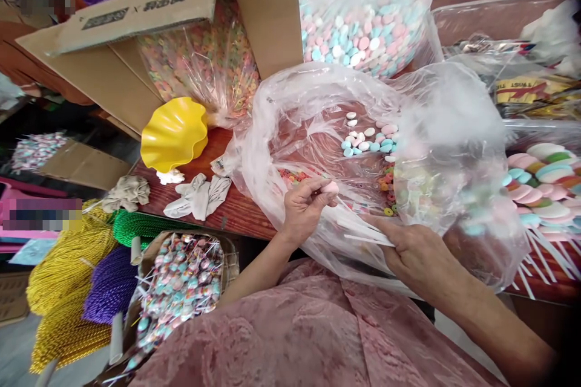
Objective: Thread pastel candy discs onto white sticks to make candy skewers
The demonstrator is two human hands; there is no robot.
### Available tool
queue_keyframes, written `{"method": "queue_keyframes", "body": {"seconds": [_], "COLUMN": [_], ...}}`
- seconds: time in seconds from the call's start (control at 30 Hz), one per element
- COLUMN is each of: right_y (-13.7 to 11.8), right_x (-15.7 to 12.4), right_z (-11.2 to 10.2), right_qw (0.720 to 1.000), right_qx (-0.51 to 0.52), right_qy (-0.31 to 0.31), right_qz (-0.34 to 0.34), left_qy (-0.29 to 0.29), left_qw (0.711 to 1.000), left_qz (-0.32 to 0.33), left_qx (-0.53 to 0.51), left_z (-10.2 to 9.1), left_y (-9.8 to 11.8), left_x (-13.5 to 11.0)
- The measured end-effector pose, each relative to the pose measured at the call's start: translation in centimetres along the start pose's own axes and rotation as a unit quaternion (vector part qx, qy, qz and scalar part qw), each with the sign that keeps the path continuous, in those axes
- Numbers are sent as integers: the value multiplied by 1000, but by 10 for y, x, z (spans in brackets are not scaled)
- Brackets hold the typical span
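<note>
My left hand point(303, 210) pinches a small round pink candy point(331, 188) between thumb and fingertips. Several thin white sticks point(368, 231) are in my right hand point(420, 249), their far ends reaching toward the candy; whether a stick touches it I cannot tell. Both hands are over the near side of a large see-through plastic bag point(276, 97) spread open on the table. Inside it lie pink, white and blue candies point(373, 142) and small coloured ring candies point(387, 187).
Lollipops point(544, 187) with white sticks lie at the right. A box of wrapped lollipops point(186, 278) stands lower left beside coloured rope bundles point(68, 260). Behind are a yellow wavy bowl point(172, 133), a cardboard box point(272, 18) and a full candy bag point(363, 30).
</note>
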State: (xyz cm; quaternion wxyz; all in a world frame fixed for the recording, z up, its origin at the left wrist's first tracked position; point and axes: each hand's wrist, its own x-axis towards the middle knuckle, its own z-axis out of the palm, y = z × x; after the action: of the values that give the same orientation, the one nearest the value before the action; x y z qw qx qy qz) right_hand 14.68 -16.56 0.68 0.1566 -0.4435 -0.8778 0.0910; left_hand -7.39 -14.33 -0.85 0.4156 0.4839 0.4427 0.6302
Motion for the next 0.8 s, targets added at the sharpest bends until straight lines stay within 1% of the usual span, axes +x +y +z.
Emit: {"method": "queue_keyframes", "body": {"seconds": [0.1,0.2,0.3,0.37,0.47,0.53,0.6,0.67,0.73,0.8], "right_y": [-4,-10,-19,-26,-33,-33,-30,-28,-27,-30], "right_x": [2,3,3,2,-2,-5,-9,-12,-15,-17], "right_z": [3,5,7,8,10,9,7,7,11,18], "right_qw": [1000,1000,995,987,965,948,933,922,913,902], "right_qx": [-11,14,85,146,242,293,324,342,354,374], "right_qy": [-10,-14,-18,-17,15,42,63,87,114,130], "right_qz": [-1,12,42,61,94,121,146,162,168,172], "left_qy": [-13,-27,-40,-55,-65,-78,-102,-107,-76,-43], "left_qw": [994,977,965,960,958,959,964,980,994,996], "left_qz": [78,147,175,189,206,211,202,153,81,28], "left_qx": [76,151,192,200,186,170,138,70,-15,-71], "left_z": [-2,-2,1,4,9,13,18,25,35,45], "left_y": [2,5,8,8,8,8,7,5,2,0], "left_x": [-1,-2,-2,-2,3,6,7,5,1,-3]}}
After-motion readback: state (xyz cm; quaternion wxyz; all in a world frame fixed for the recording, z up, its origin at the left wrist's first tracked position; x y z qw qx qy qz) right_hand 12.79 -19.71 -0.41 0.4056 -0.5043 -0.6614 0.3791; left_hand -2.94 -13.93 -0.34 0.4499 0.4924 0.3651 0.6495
